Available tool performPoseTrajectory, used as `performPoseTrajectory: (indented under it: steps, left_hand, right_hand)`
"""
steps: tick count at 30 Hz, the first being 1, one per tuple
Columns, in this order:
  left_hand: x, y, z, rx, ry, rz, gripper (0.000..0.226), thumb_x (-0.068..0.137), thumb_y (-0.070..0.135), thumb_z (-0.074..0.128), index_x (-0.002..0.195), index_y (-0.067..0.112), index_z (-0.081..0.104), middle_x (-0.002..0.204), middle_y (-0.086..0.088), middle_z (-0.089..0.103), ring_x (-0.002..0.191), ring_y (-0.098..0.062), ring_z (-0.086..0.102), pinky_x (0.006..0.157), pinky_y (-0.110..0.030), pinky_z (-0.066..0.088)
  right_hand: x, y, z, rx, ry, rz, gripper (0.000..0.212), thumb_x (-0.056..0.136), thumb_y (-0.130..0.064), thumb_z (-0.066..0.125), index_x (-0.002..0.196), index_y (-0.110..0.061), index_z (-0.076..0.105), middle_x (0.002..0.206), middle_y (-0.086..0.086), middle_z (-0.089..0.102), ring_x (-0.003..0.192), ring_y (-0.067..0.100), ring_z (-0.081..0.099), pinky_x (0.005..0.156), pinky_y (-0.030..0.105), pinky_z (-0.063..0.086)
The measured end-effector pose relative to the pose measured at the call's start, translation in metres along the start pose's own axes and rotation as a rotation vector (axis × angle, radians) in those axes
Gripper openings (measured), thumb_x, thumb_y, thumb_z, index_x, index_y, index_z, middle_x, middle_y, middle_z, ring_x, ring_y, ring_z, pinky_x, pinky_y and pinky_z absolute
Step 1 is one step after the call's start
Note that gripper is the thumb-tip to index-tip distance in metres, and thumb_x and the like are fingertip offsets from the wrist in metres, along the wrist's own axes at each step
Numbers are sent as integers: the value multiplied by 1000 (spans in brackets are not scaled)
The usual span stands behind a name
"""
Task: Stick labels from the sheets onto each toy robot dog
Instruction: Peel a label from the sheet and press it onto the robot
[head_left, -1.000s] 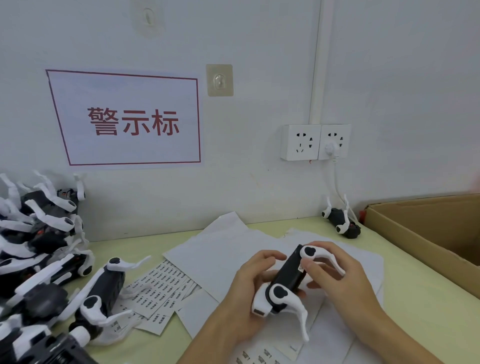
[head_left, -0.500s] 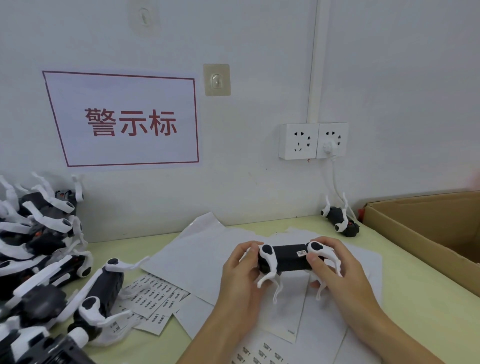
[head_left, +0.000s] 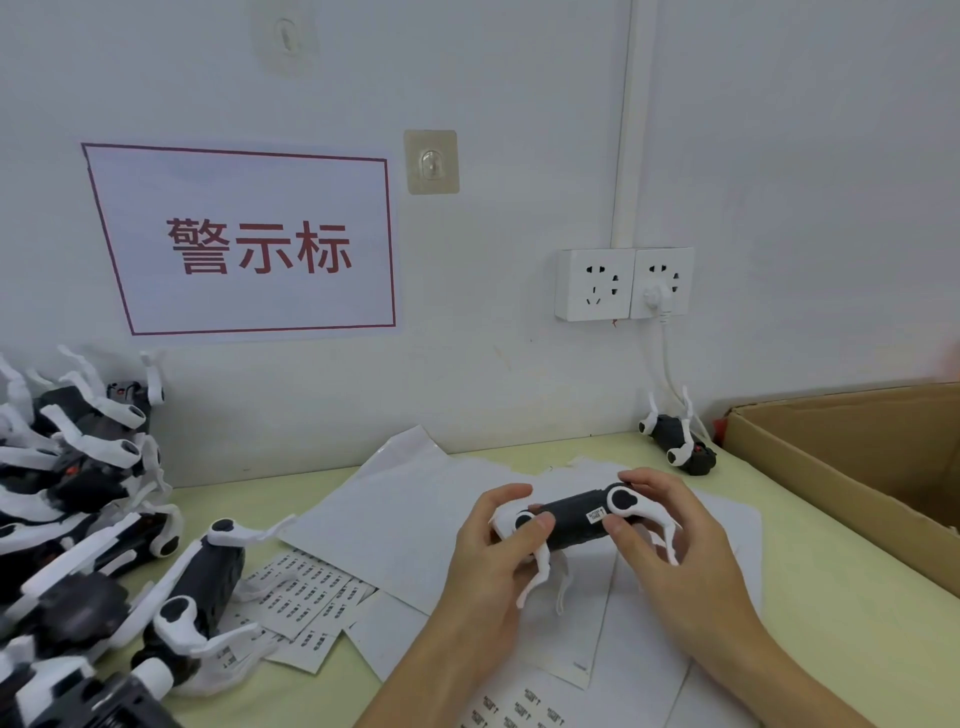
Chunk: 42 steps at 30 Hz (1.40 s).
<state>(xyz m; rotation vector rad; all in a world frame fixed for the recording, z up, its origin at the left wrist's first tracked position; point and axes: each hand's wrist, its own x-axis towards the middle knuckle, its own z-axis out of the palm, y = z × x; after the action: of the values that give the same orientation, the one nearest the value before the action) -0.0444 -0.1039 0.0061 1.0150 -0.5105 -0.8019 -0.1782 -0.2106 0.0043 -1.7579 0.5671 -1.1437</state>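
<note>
Both hands' grip, left hand (head_left: 488, 551) and right hand (head_left: 670, 535), around labelled toy dog (head_left: 571, 522) below 警示标 sign (head_left: 249, 244)

left hand (head_left: 493, 551), right hand (head_left: 670, 540), each grip curled closed

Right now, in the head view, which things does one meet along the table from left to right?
Pile of toy robot dogs → label sheet → left hand → held toy robot dog → right hand → cardboard box.
</note>
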Motion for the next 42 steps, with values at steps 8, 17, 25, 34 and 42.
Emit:
performPoseTrajectory:
  steps: [8,17,25,34,42]
  left_hand:
    - [2,-2,-2,-36,42,14,29,81,8,76,108,13,68,82,-3,70,77,-25,67,71,-34,55]
    - [0,0,2,-14,31,41,42,64,33,81,95,10,66,79,-6,63,66,-19,62,59,-31,51]
    - [-3,6,5,-33,-3,0,26,73,37,73,82,12,69,75,-9,62,62,-21,60,52,-29,48]
    - [4,-1,0,-20,80,-48,26,99,26,57,115,9,69,106,-16,75,95,-33,74,74,-42,58]
    - [2,1,3,-4,86,-63,18,99,17,51,100,5,65,98,-23,72,89,-36,69,76,-44,52]
  right_hand:
    - [1,2,-2,-7,-8,3,33,86,-17,74,109,-39,64,111,-23,67,109,-1,60,82,14,41]
    - [0,-8,-11,220,-130,146,14,88,-36,62,101,-32,65,102,0,67,85,22,67,56,34,48]
    - [7,-15,-17,233,-196,323,20,99,-23,52,96,-17,71,92,15,68,65,39,68,42,30,44]
    - [12,-15,-15,564,78,621,27,98,-23,55,120,-6,54,107,21,60,75,39,68,79,50,60]
    - [18,-17,-23,749,15,775,34,93,-28,64,116,-3,63,105,22,59,71,36,68,62,36,58]
